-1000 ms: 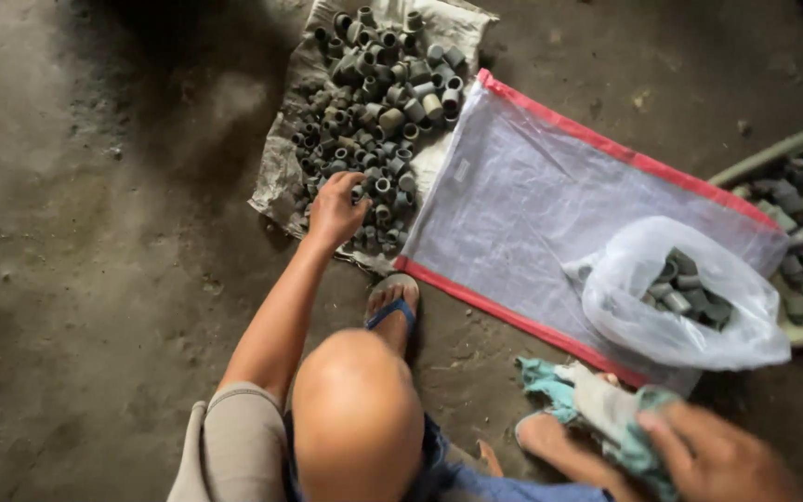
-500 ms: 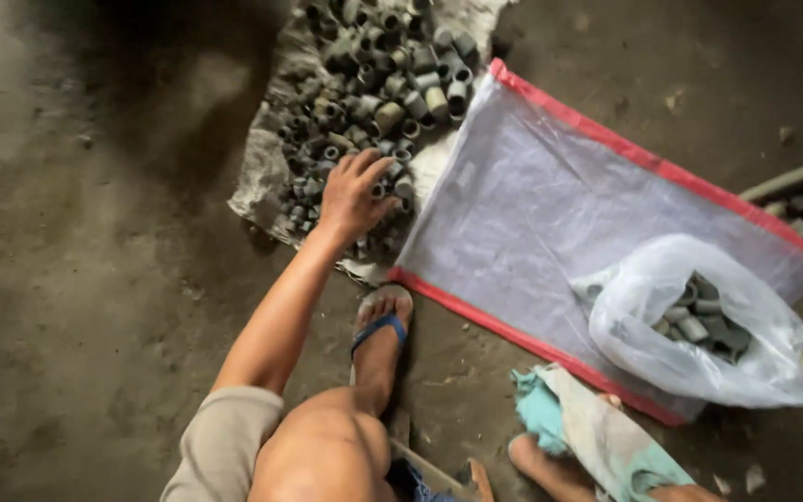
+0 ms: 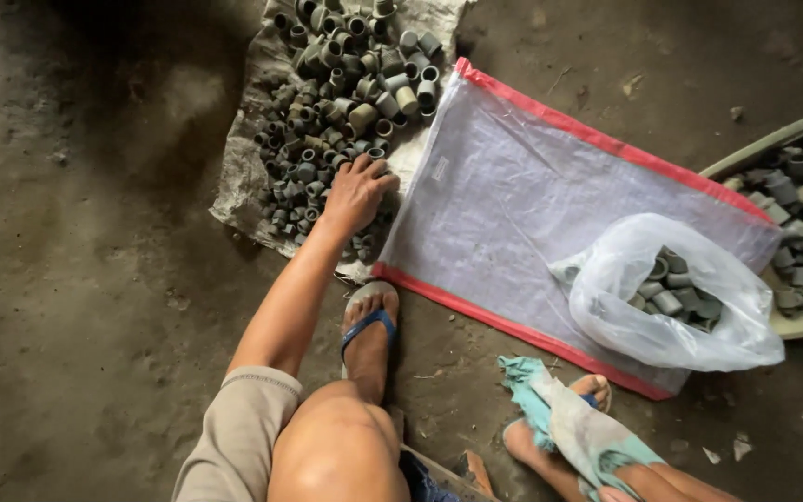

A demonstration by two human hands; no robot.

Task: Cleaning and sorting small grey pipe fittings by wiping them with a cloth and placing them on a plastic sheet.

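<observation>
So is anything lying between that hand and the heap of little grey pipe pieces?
Nothing visible. The left hand already rests on the near edge of the pile of grey pipe fittings, fingers spread over the pieces on the sack.

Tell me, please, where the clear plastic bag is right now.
In the head view, the plastic bag lies at the right on the white sack, beside the tray.
</observation>
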